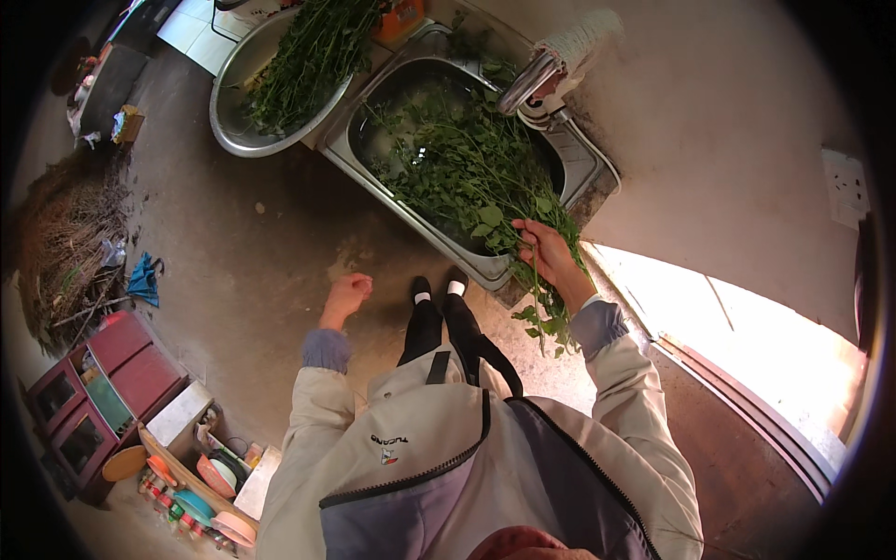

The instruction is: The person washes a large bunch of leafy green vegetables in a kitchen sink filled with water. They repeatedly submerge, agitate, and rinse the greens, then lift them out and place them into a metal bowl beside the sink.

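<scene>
Leafy green stems (462, 168) lie in a heap in the stainless steel sink (413, 210), partly in water. At the sink's near right corner, my right hand (549, 255) grips some of these stems, and their leafy ends hang over the edge below the hand. My left hand (348, 297) is held over the floor, away from the sink, with its fingers curled and nothing visible in them. A metal faucet (528, 84), wrapped in cloth near its base, reaches over the sink's far side.
Left of the sink stands a wide metal basin (227, 119) piled with more greens (315, 63). An orange container (399, 21) is behind it. Dry brushwood (70, 238), a blue folded umbrella (144, 280) and a red cabinet (119, 357) line the left side. A bright doorway (728, 329) is at right.
</scene>
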A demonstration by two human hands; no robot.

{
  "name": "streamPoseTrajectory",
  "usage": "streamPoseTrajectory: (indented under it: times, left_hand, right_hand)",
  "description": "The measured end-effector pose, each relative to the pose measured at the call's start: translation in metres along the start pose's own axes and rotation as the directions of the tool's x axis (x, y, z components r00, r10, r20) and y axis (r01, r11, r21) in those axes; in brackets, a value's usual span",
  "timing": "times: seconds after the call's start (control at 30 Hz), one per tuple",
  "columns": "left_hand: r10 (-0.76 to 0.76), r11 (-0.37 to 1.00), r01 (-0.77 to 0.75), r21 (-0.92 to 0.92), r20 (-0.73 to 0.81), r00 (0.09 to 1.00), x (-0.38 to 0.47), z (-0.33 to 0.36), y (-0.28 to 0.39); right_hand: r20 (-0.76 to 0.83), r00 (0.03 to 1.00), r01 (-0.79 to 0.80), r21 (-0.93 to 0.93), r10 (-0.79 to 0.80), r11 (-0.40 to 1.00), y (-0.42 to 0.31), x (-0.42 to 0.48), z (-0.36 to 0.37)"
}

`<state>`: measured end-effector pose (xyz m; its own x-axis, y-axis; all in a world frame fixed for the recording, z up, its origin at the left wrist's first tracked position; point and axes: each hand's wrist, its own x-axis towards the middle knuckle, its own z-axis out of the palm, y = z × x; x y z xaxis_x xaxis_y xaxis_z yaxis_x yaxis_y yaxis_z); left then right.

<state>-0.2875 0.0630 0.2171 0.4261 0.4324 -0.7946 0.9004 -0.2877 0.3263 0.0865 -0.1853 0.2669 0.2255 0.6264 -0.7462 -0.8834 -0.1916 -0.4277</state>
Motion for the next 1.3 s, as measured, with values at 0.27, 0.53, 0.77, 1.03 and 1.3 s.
streamPoseTrajectory:
  times: [0.27,0.53,0.77,1.03,1.3]
  left_hand:
    - [0.111,0.339,0.231,-0.912,0.282,0.953,-0.041,-0.052,0.062]
    - [0.378,0.910,-0.396,0.126,-0.646,0.663,-0.007,-0.019,0.076]
    - [0.347,0.810,-0.555,-0.189,-0.609,0.713,0.042,-0.046,0.187]
    - [0.470,0.776,-0.628,-0.062,-0.608,0.640,0.095,-0.036,0.208]
    - [0.332,0.628,-0.456,-0.631,-0.313,0.890,0.036,-0.053,0.142]
  right_hand:
    - [0.028,0.999,0.028,-0.085,-0.026,0.996,-0.006,-0.002,-0.015]
    - [0.012,0.999,0.051,-0.204,-0.050,0.978,-0.005,-0.002,-0.001]
    - [0.020,0.999,0.050,-0.213,-0.047,0.976,-0.004,-0.007,0.003]
    - [0.030,0.998,0.067,-0.228,-0.062,0.971,-0.002,-0.007,0.000]
    - [-0.007,1.000,0.017,-0.265,-0.019,0.964,-0.007,-0.006,0.007]
